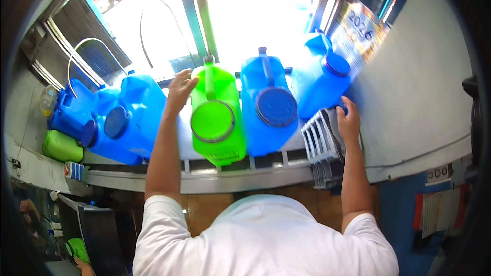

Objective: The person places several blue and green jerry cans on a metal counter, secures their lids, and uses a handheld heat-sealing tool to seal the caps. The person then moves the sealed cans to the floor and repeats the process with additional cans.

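Note:
A green water jug (220,138) with a large round lid and a top handle stands on the counter in front of me. My left hand (181,92) is at its upper left side, fingers apart; whether it touches the jug I cannot tell. Right of the green jug stands a blue jug (263,82) with a dark blue round lid. Another blue jug (309,82) is farther right, turned at an angle. Just below that one, my right hand (349,117) is beside a grey slatted plastic crate (322,135), thumb and fingers apart, gripping nothing that I can see.
Several blue jugs (140,107) crowd the counter's left side, with a green container (62,145) lying near them. A thin white hose (94,40) arches above. The metal counter edge (230,180) runs before me. At lower left, a person's hand (82,266) shows near something green.

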A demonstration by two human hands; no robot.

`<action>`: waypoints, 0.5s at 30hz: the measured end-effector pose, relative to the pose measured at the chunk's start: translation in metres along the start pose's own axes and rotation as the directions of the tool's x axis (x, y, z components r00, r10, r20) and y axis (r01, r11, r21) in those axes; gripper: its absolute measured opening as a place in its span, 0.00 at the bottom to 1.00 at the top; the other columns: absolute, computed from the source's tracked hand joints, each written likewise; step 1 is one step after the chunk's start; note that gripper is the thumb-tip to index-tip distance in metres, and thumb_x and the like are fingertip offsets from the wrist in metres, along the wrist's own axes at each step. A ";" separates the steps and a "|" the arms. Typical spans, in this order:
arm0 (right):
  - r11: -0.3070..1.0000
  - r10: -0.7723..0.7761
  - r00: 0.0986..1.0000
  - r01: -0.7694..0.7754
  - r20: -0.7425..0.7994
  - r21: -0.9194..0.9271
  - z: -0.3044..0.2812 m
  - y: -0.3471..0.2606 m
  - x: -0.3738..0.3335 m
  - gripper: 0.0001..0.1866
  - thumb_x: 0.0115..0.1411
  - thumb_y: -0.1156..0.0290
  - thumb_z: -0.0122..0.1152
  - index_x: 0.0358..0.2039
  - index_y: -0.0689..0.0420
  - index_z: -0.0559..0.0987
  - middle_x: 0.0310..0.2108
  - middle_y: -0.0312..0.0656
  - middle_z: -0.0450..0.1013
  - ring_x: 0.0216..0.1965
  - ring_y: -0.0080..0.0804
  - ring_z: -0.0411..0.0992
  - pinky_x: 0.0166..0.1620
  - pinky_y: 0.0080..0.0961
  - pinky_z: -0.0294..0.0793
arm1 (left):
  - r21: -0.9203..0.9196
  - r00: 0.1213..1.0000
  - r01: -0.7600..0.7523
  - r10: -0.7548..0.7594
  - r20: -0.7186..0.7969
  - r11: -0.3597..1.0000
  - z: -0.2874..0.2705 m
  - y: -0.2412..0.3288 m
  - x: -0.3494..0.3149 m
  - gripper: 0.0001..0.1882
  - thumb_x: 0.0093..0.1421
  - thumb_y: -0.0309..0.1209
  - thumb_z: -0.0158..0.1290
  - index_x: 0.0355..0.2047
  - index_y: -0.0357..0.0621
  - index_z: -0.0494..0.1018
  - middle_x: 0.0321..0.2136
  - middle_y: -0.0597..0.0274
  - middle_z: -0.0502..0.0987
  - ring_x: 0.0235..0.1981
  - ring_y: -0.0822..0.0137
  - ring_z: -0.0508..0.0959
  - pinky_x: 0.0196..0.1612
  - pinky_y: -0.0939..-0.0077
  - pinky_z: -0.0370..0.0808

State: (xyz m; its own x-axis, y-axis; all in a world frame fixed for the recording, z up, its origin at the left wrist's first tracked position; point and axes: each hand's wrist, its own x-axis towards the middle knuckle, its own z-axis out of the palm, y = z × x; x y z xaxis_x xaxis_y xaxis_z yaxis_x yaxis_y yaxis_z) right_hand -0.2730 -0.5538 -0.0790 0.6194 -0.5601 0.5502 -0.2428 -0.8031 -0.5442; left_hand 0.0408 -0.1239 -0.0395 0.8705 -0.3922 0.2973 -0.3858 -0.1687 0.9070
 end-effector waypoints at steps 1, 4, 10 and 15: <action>0.991 -0.116 0.992 0.112 0.058 0.075 0.025 -0.020 0.032 0.18 0.60 0.70 0.59 0.51 0.60 0.76 0.50 0.51 0.74 0.52 0.49 0.72 0.57 0.37 0.69 | 0.204 0.998 -0.031 0.041 -0.043 0.978 0.005 -0.015 0.031 0.31 0.57 0.47 0.62 0.54 0.38 0.71 0.50 0.49 0.77 0.47 0.58 0.79 0.50 0.67 0.75; 0.955 -0.167 0.954 0.093 0.250 0.282 0.102 -0.095 0.115 0.22 0.59 0.65 0.61 0.53 0.60 0.75 0.53 0.52 0.73 0.55 0.49 0.71 0.59 0.37 0.68 | 0.453 0.999 0.042 -0.023 -0.049 0.891 0.030 -0.043 0.107 0.33 0.50 0.58 0.63 0.45 0.45 0.77 0.39 0.55 0.82 0.43 0.57 0.81 0.47 0.65 0.76; 0.964 -0.042 0.824 -0.116 0.564 0.241 0.228 -0.133 0.192 0.24 0.59 0.60 0.60 0.54 0.59 0.75 0.50 0.56 0.75 0.53 0.46 0.73 0.57 0.36 0.70 | 0.234 0.987 0.161 -0.154 -0.051 0.959 0.042 -0.075 0.120 0.28 0.49 0.50 0.69 0.40 0.39 0.78 0.33 0.54 0.83 0.38 0.58 0.83 0.43 0.66 0.78; 0.967 -0.012 0.856 -0.123 0.518 0.225 0.238 -0.115 0.191 0.21 0.53 0.64 0.67 0.45 0.60 0.79 0.44 0.54 0.78 0.44 0.42 0.78 0.49 0.33 0.76 | 0.182 0.996 0.088 -0.085 -0.027 0.979 0.047 -0.074 0.113 0.23 0.54 0.43 0.63 0.45 0.41 0.76 0.38 0.53 0.81 0.39 0.66 0.80 0.43 0.72 0.76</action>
State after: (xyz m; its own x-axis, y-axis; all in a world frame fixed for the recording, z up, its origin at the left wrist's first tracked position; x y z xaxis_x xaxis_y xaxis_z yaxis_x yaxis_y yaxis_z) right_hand 0.0511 -0.5201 -0.0617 0.9192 -0.3645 0.1492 -0.1429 -0.6616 -0.7361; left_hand 0.1532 -0.1976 -0.0872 0.9080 -0.3520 0.2273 -0.3567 -0.3646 0.8601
